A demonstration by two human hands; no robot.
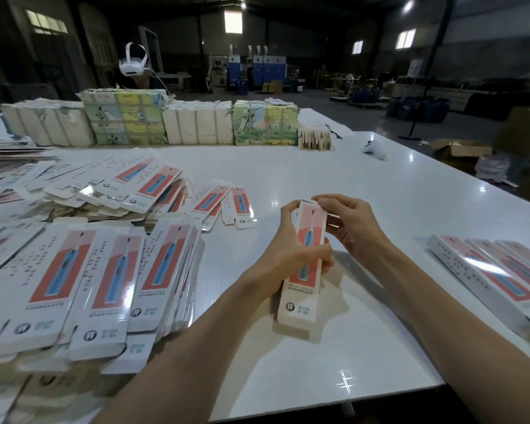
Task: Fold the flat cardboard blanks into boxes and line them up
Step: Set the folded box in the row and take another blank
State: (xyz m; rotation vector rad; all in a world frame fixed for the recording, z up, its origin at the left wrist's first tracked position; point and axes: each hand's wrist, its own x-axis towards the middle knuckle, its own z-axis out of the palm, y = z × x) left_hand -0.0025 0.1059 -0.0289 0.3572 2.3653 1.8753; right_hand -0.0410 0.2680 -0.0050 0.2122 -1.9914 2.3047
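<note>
1. Nearest, to the left of the toothbrush box (309, 234): stacked flat blanks (110, 270), not yet folded.
2. The box is held above the white table (334, 166), clasped mid-length by the curled fingers of the left hand (288, 258).
3. Its far-end flap is pinched by the right hand (352, 224). Flap closing is judged the step in hand, and tucking is called for next.
4. Right of the box: the row of finished boxes (496, 276), where it is to be laid.
5. Far beyond the box: wrapped bundles (196, 125).

Bare forearms (214, 325), bare left hand (294, 252), right hand (354, 226)
</note>
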